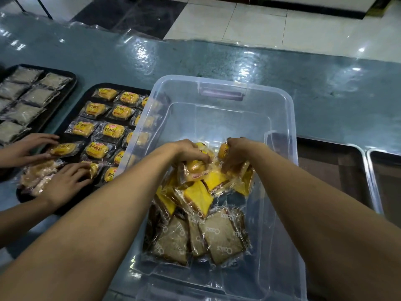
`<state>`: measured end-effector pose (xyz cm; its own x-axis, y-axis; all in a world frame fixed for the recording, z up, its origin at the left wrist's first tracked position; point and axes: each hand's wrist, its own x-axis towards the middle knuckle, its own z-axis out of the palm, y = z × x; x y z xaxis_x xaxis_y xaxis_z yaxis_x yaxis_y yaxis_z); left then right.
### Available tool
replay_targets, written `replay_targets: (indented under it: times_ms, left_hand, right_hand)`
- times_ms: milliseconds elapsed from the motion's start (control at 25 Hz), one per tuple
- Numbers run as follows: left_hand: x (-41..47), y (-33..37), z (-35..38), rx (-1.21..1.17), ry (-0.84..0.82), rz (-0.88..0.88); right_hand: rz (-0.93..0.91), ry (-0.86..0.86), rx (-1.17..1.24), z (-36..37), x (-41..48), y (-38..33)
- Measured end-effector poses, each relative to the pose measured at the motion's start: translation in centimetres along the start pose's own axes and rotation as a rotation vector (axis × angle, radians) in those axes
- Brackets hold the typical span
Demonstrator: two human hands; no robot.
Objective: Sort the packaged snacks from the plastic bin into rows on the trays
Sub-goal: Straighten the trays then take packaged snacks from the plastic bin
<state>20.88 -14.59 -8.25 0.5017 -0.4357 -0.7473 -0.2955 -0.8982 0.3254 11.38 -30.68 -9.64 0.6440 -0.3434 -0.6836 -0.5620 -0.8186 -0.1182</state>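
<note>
Head view: L hand [191,149] & R hand [238,152] each grip yellow bun pkts [196,167] in bin [280,118]; brown pkts [223,237] read "Oats".

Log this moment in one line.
left hand: grips bun packet | right hand: grips second bun packet | place: inside plastic bin

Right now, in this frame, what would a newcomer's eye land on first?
The big clear plastic bin in the centre, where the left grip and right grip each hold a wrapped yellow bread packet above a heap of yellow and brown ones. To its left, a black tray carries tidy rows of yellow packets, which another person's hands are touching.
</note>
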Motion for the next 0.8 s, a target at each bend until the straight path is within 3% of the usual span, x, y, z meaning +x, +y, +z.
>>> replay_targets:
  times_ms: [160,480,640,800]
  left_hand:
    - [0.1,0.0,0.3,0.037,-0.012,-0.033]
    - [-1.6,-0.3,-0.6,-0.006,0.234,0.179]
    - [-4.1,0.1,-1.7,-0.027,0.441,0.287]
    - [-7.3,0.2,-1.7,-0.031,0.545,0.311]
  right_hand:
    - [-0.043,0.006,-0.008,0.1,-0.3,-0.4]
    - [-0.073,0.199,0.076,-1.6,-1.6,-0.3]
    - [-0.11,0.378,0.126,-2.7,-3.8,0.3]
    - [-0.129,0.526,0.199,-4.2,-6.7,1.0]
